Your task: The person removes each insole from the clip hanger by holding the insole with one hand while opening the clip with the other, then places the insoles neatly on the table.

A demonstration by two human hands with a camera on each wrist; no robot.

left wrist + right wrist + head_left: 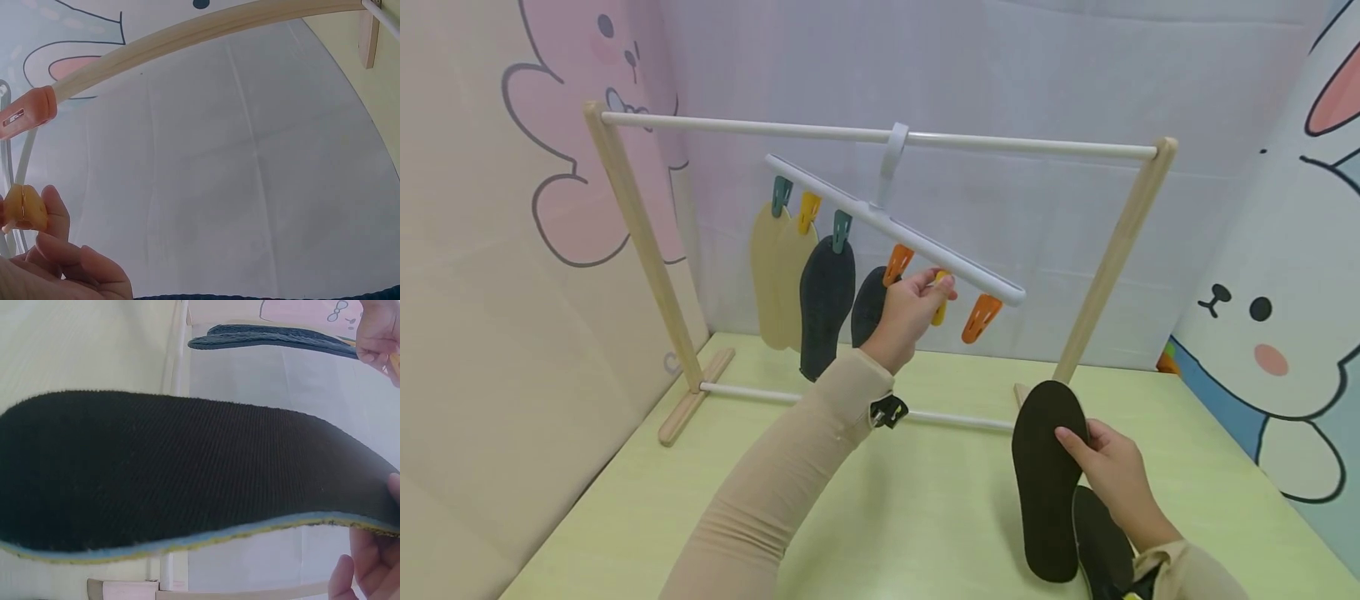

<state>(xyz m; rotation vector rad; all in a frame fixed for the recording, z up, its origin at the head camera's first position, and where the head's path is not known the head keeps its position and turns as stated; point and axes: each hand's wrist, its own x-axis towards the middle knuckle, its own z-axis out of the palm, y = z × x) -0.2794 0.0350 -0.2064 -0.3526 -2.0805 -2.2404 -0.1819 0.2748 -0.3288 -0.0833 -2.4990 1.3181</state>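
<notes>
A white clip hanger (895,227) hangs tilted, with several coloured clips along it. My left hand (901,321) pinches the yellow clip (940,300), also visible as a yellow clip (26,207) in the left wrist view; no insole is seen in it. An orange clip (982,318) at the hanger's right end bears nothing. Low on the right, my right hand (1116,475) grips a black insole (1047,483) near its upper end, thumb on its face. That insole (200,469) shows a blue and yellow edge in the right wrist view.
Two cream insoles (771,279) and a dark insole (827,300) hang at left; another dark insole (868,304) is partly behind my left hand. The hanger's rack has a white top rail (1037,144) and wooden posts (643,242). One more black insole (1101,533) lies by my right hand.
</notes>
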